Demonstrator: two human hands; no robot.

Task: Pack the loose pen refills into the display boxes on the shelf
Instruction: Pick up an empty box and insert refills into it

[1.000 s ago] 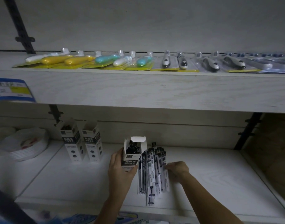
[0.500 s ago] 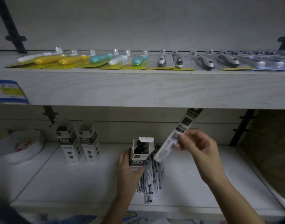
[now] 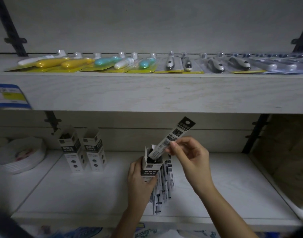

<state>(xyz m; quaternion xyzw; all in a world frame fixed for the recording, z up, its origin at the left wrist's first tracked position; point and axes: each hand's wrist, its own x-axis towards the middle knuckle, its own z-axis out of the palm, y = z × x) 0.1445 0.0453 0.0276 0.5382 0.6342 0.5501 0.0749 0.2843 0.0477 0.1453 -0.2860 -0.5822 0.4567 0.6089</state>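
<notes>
My left hand (image 3: 140,184) grips an open white and black display box (image 3: 149,169) standing on the lower shelf (image 3: 88,189). My right hand (image 3: 190,155) pinches one packaged pen refill (image 3: 174,136), tilted up to the right, with its lower end inside the box's open top. A pile of loose packaged refills (image 3: 164,184) lies flat on the shelf just right of and behind the box, partly hidden by my left hand.
Two more open display boxes (image 3: 73,150) (image 3: 95,150) stand at the back left. A stack of white plates (image 3: 21,155) sits at far left. The upper shelf's front edge (image 3: 147,93) hangs just above, with packaged toothbrushes (image 3: 112,63) on it.
My right hand picked one refill from the pile, lifted it, and has brought its lower end down into the box's open top. My left hand kept holding the box.
</notes>
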